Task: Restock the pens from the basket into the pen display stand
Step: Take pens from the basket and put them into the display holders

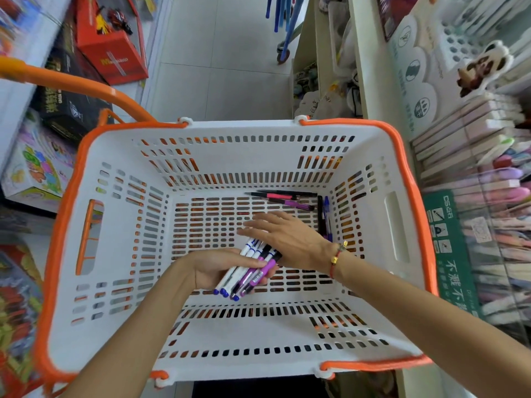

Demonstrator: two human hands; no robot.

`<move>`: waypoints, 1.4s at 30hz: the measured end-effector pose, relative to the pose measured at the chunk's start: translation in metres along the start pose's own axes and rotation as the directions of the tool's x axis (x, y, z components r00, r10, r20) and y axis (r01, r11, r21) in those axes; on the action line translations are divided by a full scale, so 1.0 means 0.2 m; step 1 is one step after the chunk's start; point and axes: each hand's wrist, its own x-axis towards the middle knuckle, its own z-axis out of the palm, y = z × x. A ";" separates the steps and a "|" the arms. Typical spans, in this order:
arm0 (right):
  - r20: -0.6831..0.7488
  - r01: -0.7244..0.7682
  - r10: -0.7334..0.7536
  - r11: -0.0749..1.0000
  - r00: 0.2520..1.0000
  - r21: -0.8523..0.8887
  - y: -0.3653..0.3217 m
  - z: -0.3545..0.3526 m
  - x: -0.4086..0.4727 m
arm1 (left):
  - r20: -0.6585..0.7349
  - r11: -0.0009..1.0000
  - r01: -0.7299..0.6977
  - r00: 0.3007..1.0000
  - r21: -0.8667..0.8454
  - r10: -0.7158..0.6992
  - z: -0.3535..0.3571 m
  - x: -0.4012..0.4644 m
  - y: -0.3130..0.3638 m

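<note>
From the head view, I am looking down into the basket [94, 168]. My left hand [212, 268] is closing its grip around a bundle of pens [253, 268] over the basket floor. My right hand [284, 234] is hovering just above them, fingers straight, holding nothing. Loose pens [287, 198] are lying at the basket's far right corner. I judge squaring the bundle first, then gathering those, is best.

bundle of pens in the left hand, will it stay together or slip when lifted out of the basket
The bundle of pens probably lifts stiff and light. The barrels look smooth and round, so one could slide out, since the left hand curls only around the middle. The open right hand lies over the upper ends, which may steady them.
</note>
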 end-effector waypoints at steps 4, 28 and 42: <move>0.046 -0.009 0.009 1.000 0.999 0.015 -0.03 -0.01 -0.03 | -0.025 0.995 0.028 0.999 -0.101 -0.030 0.01 -0.02 0.02; 0.500 -0.518 -0.136 -0.219 0.856 0.827 -0.12 -0.31 -0.15 | -0.111 0.921 -0.369 0.917 0.128 0.383 0.13 -0.19 0.26; 0.603 -0.612 -0.158 -0.379 0.782 0.694 -0.07 -0.36 -0.24 | -0.245 0.904 -0.422 0.872 0.063 0.424 0.36 -0.03 0.28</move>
